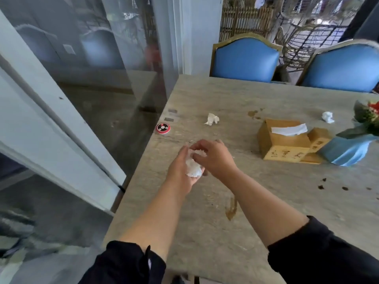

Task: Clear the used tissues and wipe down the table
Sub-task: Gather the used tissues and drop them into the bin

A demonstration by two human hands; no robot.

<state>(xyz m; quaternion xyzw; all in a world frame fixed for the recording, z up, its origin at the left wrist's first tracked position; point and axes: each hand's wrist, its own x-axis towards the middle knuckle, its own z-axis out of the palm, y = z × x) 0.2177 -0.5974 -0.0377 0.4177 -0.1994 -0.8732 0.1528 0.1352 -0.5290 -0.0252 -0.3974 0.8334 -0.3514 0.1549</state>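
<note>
- At the centre of the frame the left hand [180,171] lay palm up, cupping a wad of used tissues [192,168]; the right hand [213,158] pinched its top, pressing it in.
- Gathering seemed half done: one crumpled tissue [212,119] lay above centre, another tissue [327,116] at upper right past the tissue box [287,144].
- Next probably called for the right hand to let go and reach forward; stains [231,210] on the table [205,232] awaited wiping.

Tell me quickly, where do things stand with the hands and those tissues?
Left hand cradles tissue wad; right hand presses it in. Two crumpled tissues on table. Nothing blocking.
</note>
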